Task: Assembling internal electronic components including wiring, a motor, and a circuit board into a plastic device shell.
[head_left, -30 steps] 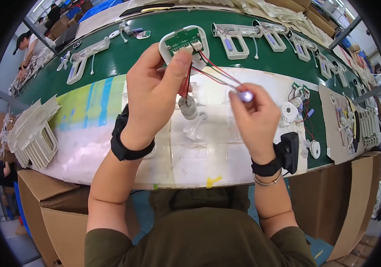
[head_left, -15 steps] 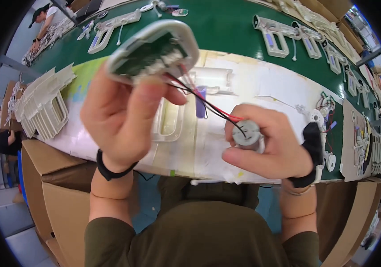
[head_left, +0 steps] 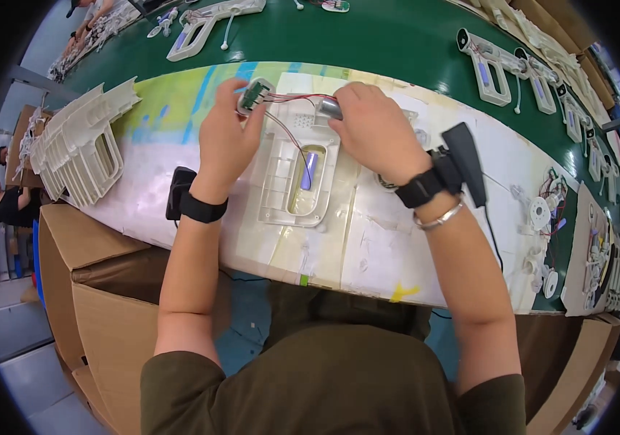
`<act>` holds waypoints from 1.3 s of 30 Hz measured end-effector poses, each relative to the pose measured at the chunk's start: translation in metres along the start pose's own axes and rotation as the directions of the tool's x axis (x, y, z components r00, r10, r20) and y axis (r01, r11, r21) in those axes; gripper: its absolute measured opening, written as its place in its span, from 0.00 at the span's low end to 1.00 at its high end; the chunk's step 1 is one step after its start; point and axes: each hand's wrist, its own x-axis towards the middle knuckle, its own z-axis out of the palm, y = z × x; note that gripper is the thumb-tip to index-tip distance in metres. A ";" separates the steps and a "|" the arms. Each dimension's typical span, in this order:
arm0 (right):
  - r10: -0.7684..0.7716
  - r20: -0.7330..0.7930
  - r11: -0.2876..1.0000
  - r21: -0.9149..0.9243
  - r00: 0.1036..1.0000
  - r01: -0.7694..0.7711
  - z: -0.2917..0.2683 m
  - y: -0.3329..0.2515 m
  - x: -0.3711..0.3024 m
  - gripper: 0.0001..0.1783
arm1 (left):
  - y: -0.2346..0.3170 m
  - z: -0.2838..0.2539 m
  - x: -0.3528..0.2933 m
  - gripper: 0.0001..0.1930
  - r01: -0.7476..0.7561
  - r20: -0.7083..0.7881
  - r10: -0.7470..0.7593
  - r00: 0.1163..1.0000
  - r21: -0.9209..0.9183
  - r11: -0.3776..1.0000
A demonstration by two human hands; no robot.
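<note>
Near the middle of the bench, my left hand (head_left: 224, 145) is closed on a small white cover with a green circuit board (head_left: 252, 96) inside. My right hand (head_left: 379, 134) grips a silvery cylindrical motor (head_left: 330, 109) from the right. Red and dark wires (head_left: 295, 96) run between board and motor. Under both hands lies a white plastic shell half (head_left: 268, 194) with a looped handle, partly hidden by my right hand. Inside its handle opening shows a purple battery cell (head_left: 310, 171), a thin wire leading from it up toward the board.
A row of stacked white shells (head_left: 78, 148) stands at the left. Part-built white devices (head_left: 491, 72) lie along the green bench surface (head_left: 375, 43). Loose white parts and wires (head_left: 539, 214) lie at the right. An open cardboard box (head_left: 110, 290) sits below the bench edge.
Both hands have moved farther from my body and down over the shell, bringing the board and motor along. The board has tilted, and my right hand now covers the motor from above.
</note>
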 end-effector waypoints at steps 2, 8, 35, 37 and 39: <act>0.083 0.100 0.997 -0.009 0.992 -0.082 0.009 0.003 0.004 0.13 | 0.003 0.001 0.004 0.25 -0.197 0.149 0.156 0.976 0.322 0.926; 0.212 0.225 0.977 -0.085 0.951 -0.198 -0.019 0.006 -0.034 0.13 | 0.026 0.019 0.001 0.23 -0.090 0.133 0.054 0.990 0.279 0.956; 0.265 0.050 0.964 -0.024 0.963 -0.264 -0.041 0.012 -0.099 0.18 | 0.057 0.066 -0.038 0.19 -0.263 0.204 0.220 0.954 0.212 0.941; 0.271 0.043 0.963 -0.004 0.962 -0.271 -0.041 0.012 -0.099 0.19 | 0.056 0.067 -0.039 0.19 -0.253 0.242 0.197 0.950 0.227 0.941; 0.268 0.038 0.963 -0.004 0.963 -0.268 -0.040 0.012 -0.099 0.19 | 0.053 0.066 -0.042 0.19 -0.380 0.171 0.344 0.923 0.290 0.878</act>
